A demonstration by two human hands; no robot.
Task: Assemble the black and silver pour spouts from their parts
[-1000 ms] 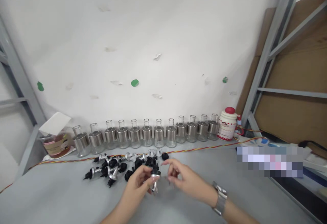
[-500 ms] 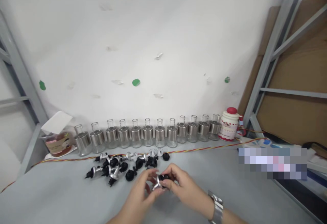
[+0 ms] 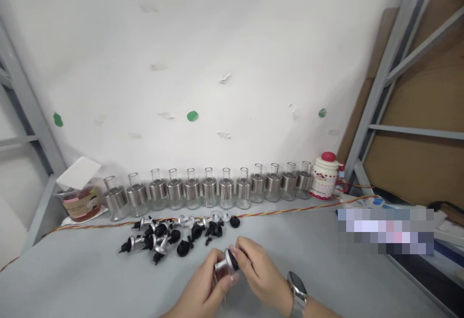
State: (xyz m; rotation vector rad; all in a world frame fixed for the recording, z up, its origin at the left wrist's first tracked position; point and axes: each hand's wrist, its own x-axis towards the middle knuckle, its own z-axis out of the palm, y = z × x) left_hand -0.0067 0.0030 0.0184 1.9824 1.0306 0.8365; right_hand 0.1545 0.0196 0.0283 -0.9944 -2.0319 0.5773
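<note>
A silver pour spout with a black base point(image 3: 225, 261) is held between my two hands above the front of the grey table. My left hand point(image 3: 201, 284) has its fingers curled around the spout side. My right hand point(image 3: 261, 268) pinches the black part, thumb and fingertips hiding much of it. Just beyond the hands lies a loose group of similar silver-and-black pour spouts point(image 3: 160, 246). Among them are round black caps point(image 3: 183, 248), small black pieces point(image 3: 209, 241) and clear rings point(image 3: 225, 216).
Along the wall stands a row of glass bottles with steel sleeves point(image 3: 192, 189). A red-lidded jar point(image 3: 322, 178) ends it at right, a labelled tub point(image 3: 81, 206) at left. A twisted red-yellow wire point(image 3: 275, 211) runs in front. Papers point(image 3: 440, 221) lie at right.
The pour spout has turned so its metal flange and tube show more plainly. My right wrist has rotated, bringing the watch face into view, and both hands have shifted slightly.
</note>
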